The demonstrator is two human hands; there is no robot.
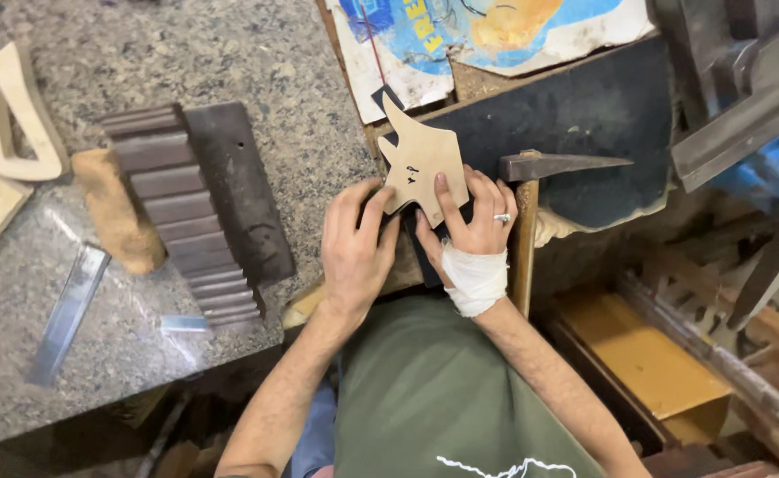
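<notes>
At my workbench, both my hands press a tan, star-like cardboard pattern (420, 164) flat on a dark sheet of material (575, 111). My left hand (356, 248) pins its lower left edge, fingers closed on it; my right hand (473, 232), bandaged at the wrist and wearing a ring, holds the lower right with fingers spread. A hammer (531, 190) lies just beside my right hand; a ridged dark block (199, 208) sits on the granite counter (230, 53).

top: green, white line print | arms: bare | right hand (476, 232): white bandage wrap, finger ring
</notes>
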